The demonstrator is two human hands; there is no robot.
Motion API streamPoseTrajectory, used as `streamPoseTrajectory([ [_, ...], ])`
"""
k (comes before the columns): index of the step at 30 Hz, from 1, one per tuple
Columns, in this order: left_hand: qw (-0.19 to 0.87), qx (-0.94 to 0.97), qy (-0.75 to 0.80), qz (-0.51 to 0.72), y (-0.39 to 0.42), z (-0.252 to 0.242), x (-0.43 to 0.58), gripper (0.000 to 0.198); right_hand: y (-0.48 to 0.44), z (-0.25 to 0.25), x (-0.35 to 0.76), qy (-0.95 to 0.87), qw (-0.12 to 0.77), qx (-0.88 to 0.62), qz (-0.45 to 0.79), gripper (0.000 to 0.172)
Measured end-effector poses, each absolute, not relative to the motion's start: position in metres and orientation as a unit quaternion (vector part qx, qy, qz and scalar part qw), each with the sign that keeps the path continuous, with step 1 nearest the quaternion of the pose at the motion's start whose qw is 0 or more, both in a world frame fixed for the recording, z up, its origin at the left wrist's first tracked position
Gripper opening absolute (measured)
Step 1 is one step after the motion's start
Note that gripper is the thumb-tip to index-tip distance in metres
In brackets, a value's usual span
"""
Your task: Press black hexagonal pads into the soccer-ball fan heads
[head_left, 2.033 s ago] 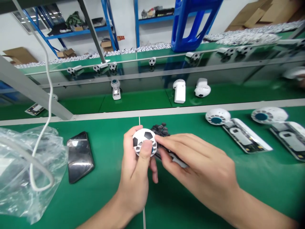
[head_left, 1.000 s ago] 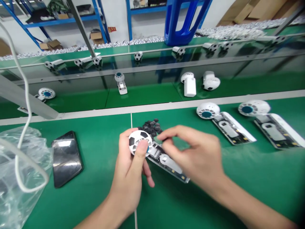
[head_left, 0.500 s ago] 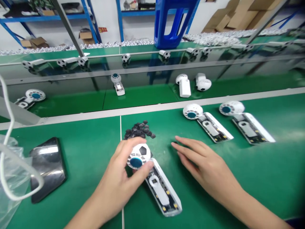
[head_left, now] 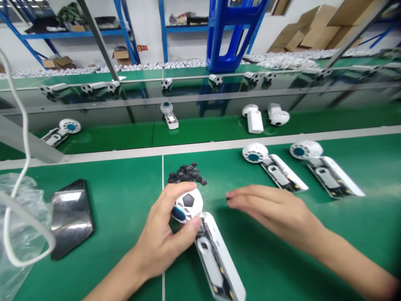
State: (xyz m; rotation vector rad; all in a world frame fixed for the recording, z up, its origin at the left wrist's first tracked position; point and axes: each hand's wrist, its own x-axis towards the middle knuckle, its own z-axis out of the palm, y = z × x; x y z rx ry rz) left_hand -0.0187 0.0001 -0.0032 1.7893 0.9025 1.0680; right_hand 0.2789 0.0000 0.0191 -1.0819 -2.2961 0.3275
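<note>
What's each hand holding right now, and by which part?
Left hand: the white device, by its soccer-ball head. Right hand: apparently a small black piece, too tiny to tell where.

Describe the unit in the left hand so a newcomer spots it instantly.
On the near green table, find the small pile of black pieces. Just below it in view, the left hand grips the unit by its round head, the open white body slanting down to the right. Unlike the two units lying farther right, its head shows a black pentagon.
</note>
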Motion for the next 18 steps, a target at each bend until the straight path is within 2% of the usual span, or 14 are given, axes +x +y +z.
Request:
streamPoseTrajectory([
  [3, 0.453, 0.67, 0.324, 0.49, -0.001, 0.002, -0.021, 0.044, -0.011, 0.042, 0.258, -0.849, 0.343, -0.373, 0.145, 0.033],
  [5, 0.471, 0.653, 0.303, 0.51, -0.001, 0.005, -0.021, 0.043, -0.015, 0.055, 0.244, -0.851, 0.369, -0.342, 0.15, 0.044],
  [7, 0.492, 0.64, 0.285, 0.516, -0.001, 0.006, -0.02, 0.043, -0.014, 0.062, 0.234, -0.859, 0.391, -0.303, 0.135, 0.047],
  [14, 0.541, 0.621, 0.236, 0.515, -0.001, 0.001, -0.017, 0.052, -0.003, 0.062, 0.211, -0.85, 0.433, -0.264, 0.142, 0.034],
  [16, 0.55, 0.609, 0.245, 0.515, -0.001, 0.001, -0.016, 0.048, -0.004, 0.06, 0.202, -0.82, 0.455, -0.297, 0.182, 0.032],
  [18, 0.562, 0.595, 0.266, 0.509, -0.002, 0.003, -0.016, 0.043, -0.008, 0.057, 0.194, -0.762, 0.48, -0.363, 0.239, 0.023],
])
